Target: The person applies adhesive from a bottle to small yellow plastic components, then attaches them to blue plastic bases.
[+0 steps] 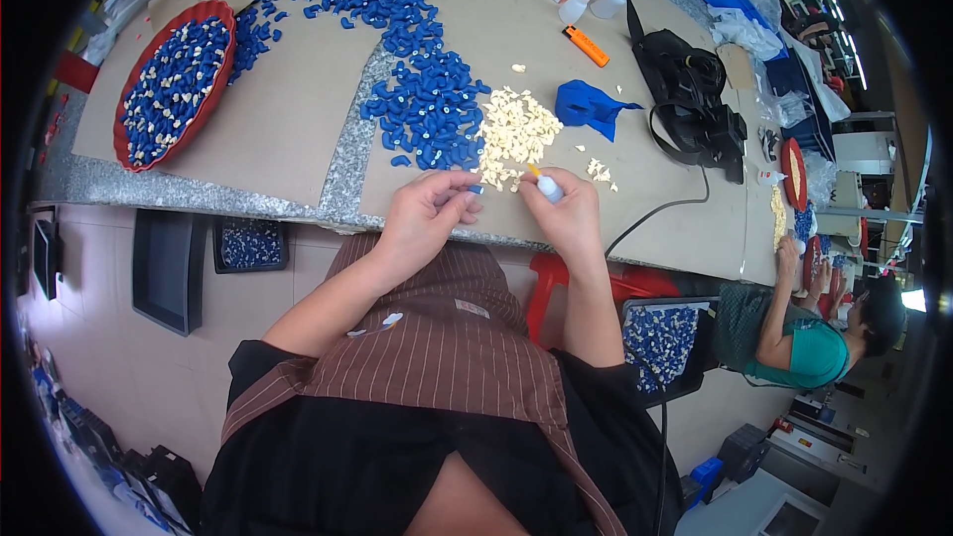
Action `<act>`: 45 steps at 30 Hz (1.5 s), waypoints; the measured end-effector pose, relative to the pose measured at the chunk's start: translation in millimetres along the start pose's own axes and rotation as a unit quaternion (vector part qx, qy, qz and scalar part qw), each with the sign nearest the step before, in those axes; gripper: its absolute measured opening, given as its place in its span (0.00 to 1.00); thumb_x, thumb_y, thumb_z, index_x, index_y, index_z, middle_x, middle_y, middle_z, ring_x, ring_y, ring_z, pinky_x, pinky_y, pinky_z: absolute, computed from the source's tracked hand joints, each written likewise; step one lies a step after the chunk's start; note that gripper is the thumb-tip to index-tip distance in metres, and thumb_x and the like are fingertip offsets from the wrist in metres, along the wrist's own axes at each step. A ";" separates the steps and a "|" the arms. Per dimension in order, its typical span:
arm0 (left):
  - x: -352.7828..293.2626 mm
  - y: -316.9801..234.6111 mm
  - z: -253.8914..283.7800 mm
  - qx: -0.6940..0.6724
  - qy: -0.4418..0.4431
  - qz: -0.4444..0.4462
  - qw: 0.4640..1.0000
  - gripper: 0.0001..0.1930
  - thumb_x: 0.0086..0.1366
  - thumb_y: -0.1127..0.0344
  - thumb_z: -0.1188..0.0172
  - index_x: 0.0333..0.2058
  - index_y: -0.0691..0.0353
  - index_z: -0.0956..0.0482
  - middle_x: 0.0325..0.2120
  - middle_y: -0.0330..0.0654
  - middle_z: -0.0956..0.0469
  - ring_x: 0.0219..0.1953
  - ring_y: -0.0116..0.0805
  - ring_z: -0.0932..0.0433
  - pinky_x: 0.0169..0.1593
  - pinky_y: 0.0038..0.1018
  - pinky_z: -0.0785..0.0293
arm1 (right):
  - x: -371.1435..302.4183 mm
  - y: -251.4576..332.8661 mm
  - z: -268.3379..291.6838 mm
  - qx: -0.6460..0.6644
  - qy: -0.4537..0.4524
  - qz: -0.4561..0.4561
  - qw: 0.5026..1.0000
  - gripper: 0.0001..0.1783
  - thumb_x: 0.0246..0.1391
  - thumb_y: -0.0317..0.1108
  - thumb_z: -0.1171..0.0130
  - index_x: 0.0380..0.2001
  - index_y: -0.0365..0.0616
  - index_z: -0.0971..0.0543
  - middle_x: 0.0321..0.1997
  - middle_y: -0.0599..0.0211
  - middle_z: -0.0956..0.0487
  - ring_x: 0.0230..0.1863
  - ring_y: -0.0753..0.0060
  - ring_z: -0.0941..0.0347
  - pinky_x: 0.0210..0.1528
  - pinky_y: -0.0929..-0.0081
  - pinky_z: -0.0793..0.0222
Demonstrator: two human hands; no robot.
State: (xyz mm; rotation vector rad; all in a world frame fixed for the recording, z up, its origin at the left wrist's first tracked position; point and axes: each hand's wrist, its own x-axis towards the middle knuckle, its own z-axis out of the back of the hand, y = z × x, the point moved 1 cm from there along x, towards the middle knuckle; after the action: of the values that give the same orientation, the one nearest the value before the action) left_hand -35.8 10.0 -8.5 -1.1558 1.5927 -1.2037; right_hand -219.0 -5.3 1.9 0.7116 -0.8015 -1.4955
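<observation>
Near the table's front edge my left hand (425, 218) pinches a small blue curved piece (476, 190) between thumb and fingertips. My right hand (568, 218) is closed around a small white glue bottle (549, 189), whose yellow tip points up and left. The two hands are a short way apart. Just beyond them lies a heap of cream-coloured small pieces (518, 124). It meets a heap of blue curved pieces (429, 114) on its left, which trails toward the far side. A few cream pieces (600, 172) lie apart, close to my right hand.
A red fluted tray (226, 45) of blue-and-cream pieces stands at far left. Beyond the heaps are a blue scrap (591, 109), an orange lighter (586, 46), two white bottles (594, 6) and a black strapped device (685, 79) with a cable. A co-worker (819, 347) sits at right.
</observation>
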 end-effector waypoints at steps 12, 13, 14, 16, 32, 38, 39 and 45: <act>-0.7 1.9 0.0 0.010 -0.003 -0.012 1.000 0.09 0.58 0.79 0.53 0.38 0.70 0.29 0.33 0.42 0.32 0.33 0.28 0.25 0.36 0.20 0.26 | -13.7 27.8 -7.3 -0.199 -0.049 -0.044 0.978 0.13 0.39 0.40 0.42 0.23 0.40 0.24 0.20 0.53 0.25 0.24 0.53 0.28 0.29 0.64 0.34; -1.1 1.0 -0.2 0.012 -0.005 -0.005 1.000 0.09 0.57 0.79 0.53 0.38 0.70 0.29 0.33 0.42 0.32 0.33 0.28 0.25 0.36 0.20 0.26 | -12.7 27.9 -8.3 -0.199 -0.049 -0.045 0.978 0.13 0.39 0.40 0.42 0.23 0.40 0.24 0.20 0.53 0.25 0.24 0.53 0.28 0.29 0.64 0.34; -1.7 1.8 -0.5 0.012 -0.004 -0.005 1.000 0.09 0.57 0.79 0.53 0.38 0.70 0.29 0.33 0.42 0.32 0.33 0.28 0.25 0.36 0.20 0.26 | -10.0 28.0 -9.8 -0.196 -0.037 -0.035 0.979 0.13 0.40 0.40 0.43 0.24 0.40 0.24 0.21 0.53 0.25 0.25 0.52 0.28 0.29 0.63 0.34; -1.0 2.9 0.7 -0.001 -0.004 -0.014 1.000 0.09 0.57 0.79 0.53 0.38 0.70 0.29 0.33 0.42 0.32 0.33 0.28 0.25 0.36 0.20 0.26 | -7.3 27.5 -11.7 -0.193 -0.025 -0.023 0.981 0.13 0.40 0.40 0.44 0.24 0.40 0.24 0.21 0.52 0.25 0.26 0.51 0.28 0.29 0.62 0.34; -1.5 2.6 -0.5 0.036 -0.002 -0.019 0.999 0.09 0.58 0.78 0.52 0.38 0.70 0.29 0.32 0.41 0.31 0.32 0.27 0.25 0.36 0.19 0.27 | -22.1 32.6 -16.5 0.286 0.083 -0.101 0.949 0.06 0.43 0.24 0.44 0.28 0.34 0.24 0.24 0.70 0.25 0.25 0.86 0.33 0.27 0.88 0.37; -2.7 1.6 -1.1 0.058 -0.003 -0.040 0.998 0.08 0.57 0.79 0.52 0.36 0.70 0.28 0.31 0.41 0.30 0.31 0.26 0.26 0.35 0.19 0.27 | -22.0 32.3 -19.4 0.286 0.078 -0.107 0.949 0.06 0.42 0.25 0.44 0.27 0.33 0.24 0.23 0.70 0.26 0.24 0.86 0.33 0.26 0.88 0.38; -2.6 0.2 -1.4 0.073 -0.001 -0.053 0.996 0.08 0.57 0.79 0.52 0.35 0.70 0.28 0.31 0.42 0.30 0.30 0.27 0.26 0.35 0.19 0.27 | -21.9 32.5 -19.6 0.276 0.080 -0.105 0.952 0.06 0.42 0.25 0.44 0.26 0.33 0.24 0.23 0.70 0.26 0.24 0.86 0.33 0.26 0.88 0.38; -4.8 6.4 -0.3 0.158 -0.008 -0.148 0.976 0.07 0.55 0.81 0.52 0.32 0.71 0.26 0.28 0.43 0.29 0.29 0.27 0.26 0.33 0.18 0.27 | -21.8 34.9 -24.0 0.223 0.084 -0.092 0.967 0.06 0.42 0.26 0.43 0.25 0.34 0.24 0.20 0.71 0.26 0.23 0.87 0.34 0.24 0.88 0.38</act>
State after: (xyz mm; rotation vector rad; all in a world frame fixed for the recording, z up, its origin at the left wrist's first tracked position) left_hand -36.1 15.5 -14.4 -1.2135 1.1880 -1.5701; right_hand -177.8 13.6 16.3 1.2632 -0.9733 -1.4048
